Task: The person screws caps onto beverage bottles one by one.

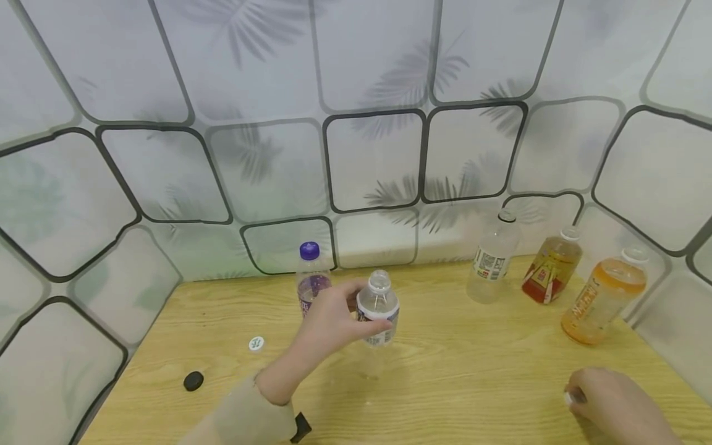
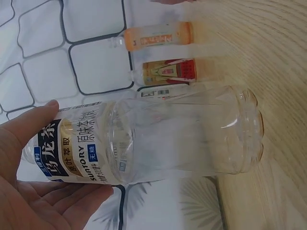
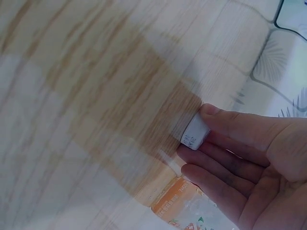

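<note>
My left hand (image 1: 332, 316) grips an uncapped clear plastic bottle (image 2: 168, 139) by its labelled upper part, thumb on one side and fingers on the other. The bottle is upright, drained-looking and see-through, with a white and dark blue label (image 2: 72, 146). Behind that hand, partly covered by it, stands a bottle with a purple cap (image 1: 309, 250). On the right, my right hand (image 1: 617, 395) is low over the table. Between its thumb and fingertips it pinches a white bottle cap (image 3: 195, 132), whose side carries small dark print.
Three uncapped bottles stand at the back right: a clear one (image 1: 489, 262), a red and yellow one (image 1: 550, 269) and an orange one (image 1: 603, 303). A white cap (image 1: 256, 343) and a black cap (image 1: 193, 381) lie on the wooden table (image 1: 445, 383). Patterned fabric walls (image 1: 372, 161) enclose it.
</note>
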`<act>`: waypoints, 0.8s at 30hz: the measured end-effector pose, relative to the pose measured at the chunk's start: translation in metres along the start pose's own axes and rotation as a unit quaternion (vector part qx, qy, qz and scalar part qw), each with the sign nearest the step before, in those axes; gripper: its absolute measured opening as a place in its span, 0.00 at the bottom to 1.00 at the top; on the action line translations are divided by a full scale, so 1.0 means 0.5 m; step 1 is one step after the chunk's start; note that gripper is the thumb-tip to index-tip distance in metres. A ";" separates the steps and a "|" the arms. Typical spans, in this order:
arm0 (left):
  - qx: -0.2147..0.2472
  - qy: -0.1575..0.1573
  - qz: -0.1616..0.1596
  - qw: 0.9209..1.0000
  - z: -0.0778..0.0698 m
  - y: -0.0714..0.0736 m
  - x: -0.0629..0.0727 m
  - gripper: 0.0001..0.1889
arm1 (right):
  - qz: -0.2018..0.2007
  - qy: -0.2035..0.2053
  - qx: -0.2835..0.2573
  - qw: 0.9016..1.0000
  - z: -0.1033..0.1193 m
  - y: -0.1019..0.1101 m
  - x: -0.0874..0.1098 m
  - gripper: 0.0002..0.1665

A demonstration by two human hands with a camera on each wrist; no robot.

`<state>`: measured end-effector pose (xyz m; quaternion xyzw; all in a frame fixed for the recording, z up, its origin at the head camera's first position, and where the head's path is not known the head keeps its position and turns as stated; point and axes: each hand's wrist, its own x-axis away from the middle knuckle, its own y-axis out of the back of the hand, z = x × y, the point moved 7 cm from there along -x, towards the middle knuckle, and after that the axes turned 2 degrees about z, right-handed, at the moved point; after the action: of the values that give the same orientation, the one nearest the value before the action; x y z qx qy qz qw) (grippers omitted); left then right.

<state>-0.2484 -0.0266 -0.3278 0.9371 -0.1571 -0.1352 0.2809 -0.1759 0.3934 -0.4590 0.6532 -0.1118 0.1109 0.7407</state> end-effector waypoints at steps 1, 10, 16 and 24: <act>0.002 0.000 0.002 1.000 0.001 -0.003 0.000 0.31 | -0.001 0.000 0.000 1.000 0.000 0.001 0.000 0.08; 0.009 -0.003 0.009 1.000 0.008 -0.030 -0.004 0.31 | -0.010 0.004 -0.001 1.000 0.003 0.000 0.000 0.07; 0.015 -0.010 0.013 1.000 0.010 -0.045 -0.003 0.33 | 0.004 -0.008 -0.001 1.000 0.003 0.001 0.000 0.09; 0.026 -0.018 0.009 0.999 0.015 -0.059 0.006 0.34 | 0.005 -0.011 0.001 1.000 0.006 0.005 0.004 0.08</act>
<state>-0.2420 -0.0081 -0.3510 0.9400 -0.1742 -0.1453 0.2548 -0.1750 0.3910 -0.4558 0.6548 -0.1235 0.1076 0.7378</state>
